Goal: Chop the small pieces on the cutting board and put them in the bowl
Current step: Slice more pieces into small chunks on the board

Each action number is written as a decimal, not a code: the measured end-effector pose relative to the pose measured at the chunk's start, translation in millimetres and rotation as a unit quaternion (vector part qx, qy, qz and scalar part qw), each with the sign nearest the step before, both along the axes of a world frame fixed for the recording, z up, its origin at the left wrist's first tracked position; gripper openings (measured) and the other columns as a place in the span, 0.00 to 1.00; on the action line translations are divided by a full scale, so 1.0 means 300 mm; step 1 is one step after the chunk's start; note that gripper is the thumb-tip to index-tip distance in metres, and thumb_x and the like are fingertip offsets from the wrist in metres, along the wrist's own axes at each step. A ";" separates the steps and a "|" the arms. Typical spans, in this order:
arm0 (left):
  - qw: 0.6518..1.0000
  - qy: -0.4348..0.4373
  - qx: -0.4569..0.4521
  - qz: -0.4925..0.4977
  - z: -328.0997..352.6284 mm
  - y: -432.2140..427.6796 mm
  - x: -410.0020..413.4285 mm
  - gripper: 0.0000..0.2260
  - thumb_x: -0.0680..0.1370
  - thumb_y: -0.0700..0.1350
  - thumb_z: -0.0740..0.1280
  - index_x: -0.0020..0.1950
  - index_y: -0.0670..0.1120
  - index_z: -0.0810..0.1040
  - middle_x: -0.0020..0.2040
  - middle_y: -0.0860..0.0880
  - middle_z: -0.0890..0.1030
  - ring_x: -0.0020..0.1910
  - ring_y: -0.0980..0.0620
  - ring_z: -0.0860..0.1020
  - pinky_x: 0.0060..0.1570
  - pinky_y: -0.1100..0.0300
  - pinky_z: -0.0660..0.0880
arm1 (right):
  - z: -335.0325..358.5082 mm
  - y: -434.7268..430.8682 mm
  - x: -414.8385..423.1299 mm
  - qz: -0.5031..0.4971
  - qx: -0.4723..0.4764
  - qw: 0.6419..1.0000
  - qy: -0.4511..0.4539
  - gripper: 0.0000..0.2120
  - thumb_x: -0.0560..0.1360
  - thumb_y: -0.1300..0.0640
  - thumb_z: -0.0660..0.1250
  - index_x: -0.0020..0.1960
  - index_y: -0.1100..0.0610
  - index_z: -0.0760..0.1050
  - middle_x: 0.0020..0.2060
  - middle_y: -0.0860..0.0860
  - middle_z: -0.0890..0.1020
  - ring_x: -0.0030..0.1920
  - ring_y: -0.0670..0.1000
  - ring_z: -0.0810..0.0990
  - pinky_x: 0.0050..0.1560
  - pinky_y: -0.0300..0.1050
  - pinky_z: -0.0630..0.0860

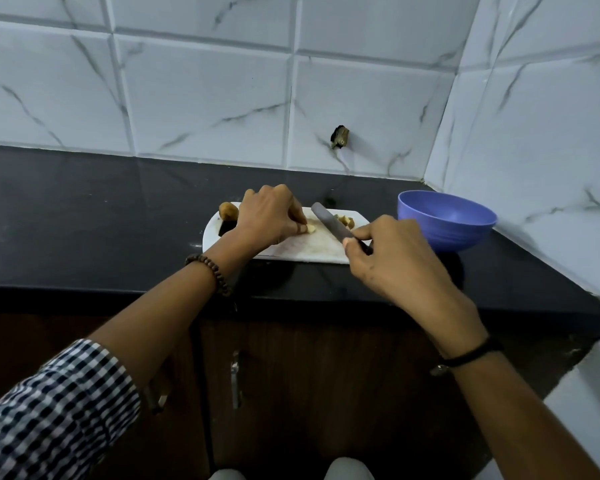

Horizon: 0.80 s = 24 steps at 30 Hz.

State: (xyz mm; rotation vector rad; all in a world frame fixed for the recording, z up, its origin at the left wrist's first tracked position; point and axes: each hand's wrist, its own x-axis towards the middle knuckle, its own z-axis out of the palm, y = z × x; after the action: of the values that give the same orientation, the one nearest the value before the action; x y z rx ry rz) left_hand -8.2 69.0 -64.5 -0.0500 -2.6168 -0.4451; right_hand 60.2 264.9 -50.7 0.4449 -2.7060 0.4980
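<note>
A white rectangular plastic cutting board (312,251) lies near the front edge of the glossy black tabletop (84,220), with a brown lump (228,210) at its far left corner. The left hand (271,216), fingers curled, pinches a pale piece (311,229) and hides mid-board. The right hand (392,261) wraps its fingers round a grey-bladed knife (329,225), angled beside that piece. Small chopped pieces (347,221) lie behind the blade. A round blue plastic bowl (447,220) stands just right.

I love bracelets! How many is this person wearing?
2. A brown beaded bracelet sits on the left wrist and a thin black band on the right wrist. The checked sleeve could hide more higher up the left arm.
</note>
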 end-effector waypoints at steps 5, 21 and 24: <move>1.000 -0.003 -0.011 0.003 0.007 0.003 -0.002 0.07 0.72 0.52 0.75 0.46 0.52 0.86 0.46 0.54 0.85 0.51 0.49 0.80 0.59 0.49 0.73 | -0.051 -0.027 -0.032 0.014 -0.033 0.999 -0.012 0.16 0.80 0.46 0.62 0.62 0.53 0.79 0.41 0.53 0.78 0.38 0.52 0.78 0.37 0.46 0.75; 0.999 0.004 -0.031 0.013 0.009 0.016 -0.010 0.06 0.73 0.49 0.74 0.47 0.50 0.87 0.47 0.53 0.85 0.52 0.48 0.79 0.56 0.52 0.68 | -0.029 -0.050 -0.038 0.022 0.035 0.998 -0.036 0.12 0.81 0.48 0.61 0.52 0.55 0.78 0.38 0.50 0.69 0.32 0.47 0.69 0.30 0.43 0.64; 1.000 0.001 -0.025 0.012 0.006 0.013 -0.005 0.07 0.73 0.51 0.74 0.47 0.50 0.87 0.47 0.54 0.85 0.51 0.49 0.80 0.57 0.51 0.68 | -0.015 -0.043 -0.012 0.029 0.070 0.996 -0.043 0.11 0.81 0.49 0.61 0.50 0.57 0.75 0.41 0.52 0.71 0.34 0.49 0.71 0.34 0.45 0.67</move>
State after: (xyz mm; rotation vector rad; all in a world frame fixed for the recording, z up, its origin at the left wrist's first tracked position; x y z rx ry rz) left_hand -9.6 73.0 -62.7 -0.0354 -2.6229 -0.3724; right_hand 56.5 251.8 -55.3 0.5527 -2.8300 0.3532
